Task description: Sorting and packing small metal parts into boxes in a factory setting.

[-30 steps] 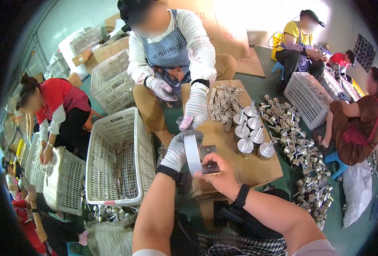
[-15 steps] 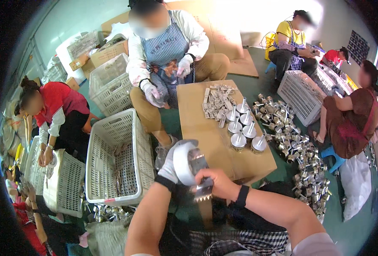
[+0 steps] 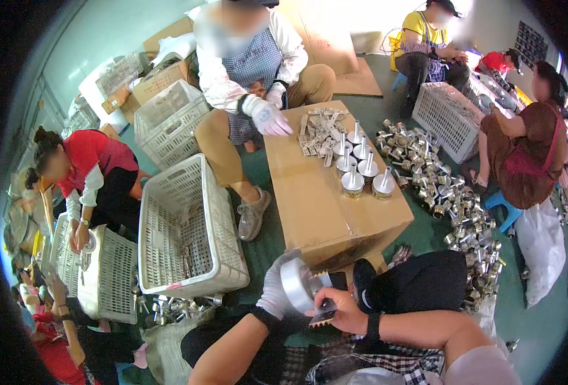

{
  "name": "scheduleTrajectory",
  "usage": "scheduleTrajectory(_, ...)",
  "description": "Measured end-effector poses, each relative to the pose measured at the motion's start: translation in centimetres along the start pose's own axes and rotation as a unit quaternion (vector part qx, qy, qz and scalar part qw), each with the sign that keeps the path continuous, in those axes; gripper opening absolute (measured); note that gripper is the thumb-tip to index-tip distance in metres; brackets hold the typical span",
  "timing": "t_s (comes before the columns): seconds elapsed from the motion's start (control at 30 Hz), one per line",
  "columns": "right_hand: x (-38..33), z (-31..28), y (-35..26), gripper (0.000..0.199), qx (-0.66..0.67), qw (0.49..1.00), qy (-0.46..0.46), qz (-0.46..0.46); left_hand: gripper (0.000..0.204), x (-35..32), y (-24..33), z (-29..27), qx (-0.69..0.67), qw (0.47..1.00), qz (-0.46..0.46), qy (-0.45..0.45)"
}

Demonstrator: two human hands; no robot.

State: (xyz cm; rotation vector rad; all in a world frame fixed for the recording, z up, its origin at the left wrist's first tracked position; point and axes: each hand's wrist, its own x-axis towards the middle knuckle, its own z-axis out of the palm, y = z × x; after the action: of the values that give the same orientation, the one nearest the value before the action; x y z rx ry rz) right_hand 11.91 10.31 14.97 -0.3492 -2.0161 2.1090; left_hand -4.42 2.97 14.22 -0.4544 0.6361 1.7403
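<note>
My left hand (image 3: 273,292), in a whitish glove, is closed round a roll of tape (image 3: 295,287) with a pale wide core. My bare right hand (image 3: 347,312) grips a metal tape cutter (image 3: 323,317) with toothed edges, close against the roll. Both hands are over my lap, just below the near edge of a cardboard box (image 3: 316,221). On its top stand several round metal parts with upright stems (image 3: 352,182). Beyond them lies a heap of small flat metal pieces (image 3: 323,133).
Across the box sits a person in a checked apron, a gloved hand (image 3: 268,117) by its left edge. A white plastic crate (image 3: 232,273) stands at left. Stemmed metal parts (image 3: 450,205) are heaped on the floor at right. Other people work on both sides.
My view has shifted, and my hands with the tape roll and cutter now appear lower in it. The person opposite has moved a gloved hand forward to the box's edge.
</note>
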Motion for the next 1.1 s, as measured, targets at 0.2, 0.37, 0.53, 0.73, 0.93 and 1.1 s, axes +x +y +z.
scheduleTrajectory(0.2,0.0,-0.1,-0.1,0.031,0.072,0.996,0.018,0.045,0.035,0.4,-1.1,-2.5,0.164,0.958,0.216,-0.092)
scheduleTrajectory(0.37,0.2,-0.2,0.1,0.033,0.029,0.999,0.018,0.019,0.059,-0.3,-1.2,-2.2,0.344,0.881,0.294,-0.137)
scheduleTrajectory(0.53,0.3,-0.5,-0.6,0.033,0.039,0.999,0.003,0.037,0.071,0.2,-0.7,-3.5,0.266,0.924,0.231,-0.147)
scheduleTrajectory(0.73,0.5,-0.9,-0.5,0.033,0.025,0.998,0.002,0.053,0.036,1.9,-0.4,-3.9,0.189,0.967,0.121,-0.121)
scheduleTrajectory(0.93,0.6,-1.2,-0.5,0.033,-0.016,0.998,-0.005,0.059,0.024,2.1,-0.5,-3.9,0.205,0.961,0.131,-0.13)
scheduleTrajectory(1.1,0.7,-1.6,-0.4,0.032,-0.058,0.998,0.02,0.027,0.031,1.9,-0.9,-3.2,0.321,0.92,0.207,-0.087)
